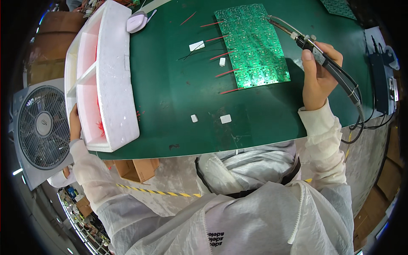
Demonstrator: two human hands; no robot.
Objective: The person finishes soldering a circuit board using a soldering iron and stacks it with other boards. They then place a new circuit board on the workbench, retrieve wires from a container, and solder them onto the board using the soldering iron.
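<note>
The green table [178,97] fills most of the view, its near edge curving across the middle above the person's white coat. At nine o'clock, past the table's left edge, a grey box fan [40,127] stands on the floor. Along the table's left side, from eleven to nine o'clock, lies a long white foam tray [114,76] with partitions, its inside tinted pink and a few red wires lying in its lower compartment. The left hand [75,124] grips the tray's outer wall near its near corner, fingers curled over the rim; only part of the hand shows. At one o'clock a panel of green circuit boards [255,46] lies flat on the table, with red wires [219,38] fanning out from its left edge, one below the other. The right hand [318,76], at two o'clock, is closed round the black handle of a soldering iron [327,63]; the iron's metal shaft reaches up and left so that its tip sits at the panel's top edge, and its cable loops down toward three o'clock. A black box [380,80] sits at the table's right edge. A pale lilac gadget [137,21] rests at twelve o'clock, just beside the tray's far end. Small white bits [225,119] lie scattered at the table's centre
</note>
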